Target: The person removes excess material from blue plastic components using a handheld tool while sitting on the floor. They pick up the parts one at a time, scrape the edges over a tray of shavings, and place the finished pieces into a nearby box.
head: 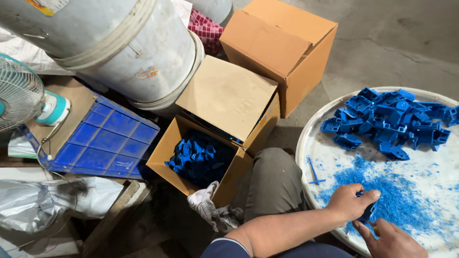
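Nearest the lens, the left hand (351, 203) closes thumb and fingers around a small dark-blue moulded plastic part (367, 213), pinching it by its upper end over the near edge of the round white tray (311, 148). That part looks light and rigid, probably with sharp trimmed edges and a slick surface, so its flat sides seem the safest place to hold it; squeezing a thin rib could snap it. The left forearm comes in from the lower middle of the view, wrist bent slightly down toward the tray. The right hand (392, 241) sits just below and to the right, fingers reaching up to the lower end of the same part; whether it truly grips the piece or only touches it cannot be told, since the frame edge cuts the hand off.

Under both hands lies a spread of blue plastic shavings (397, 196), with a thin blue plastic strip (313, 172) just beside them. Farther across the tray sits a heap of blue moulded plastic pieces (392, 119). Left of the person's grey-trousered knee (275, 184), an open brown cardboard box (165, 153) holds more blue pieces, with a crumpled white work glove (205, 203) against its corner. Beyond stand a second closed cardboard box (279, 43), a large grey metal drum (119, 43), a blue plastic grid panel (107, 141) and a small pale-green fan (21, 93).
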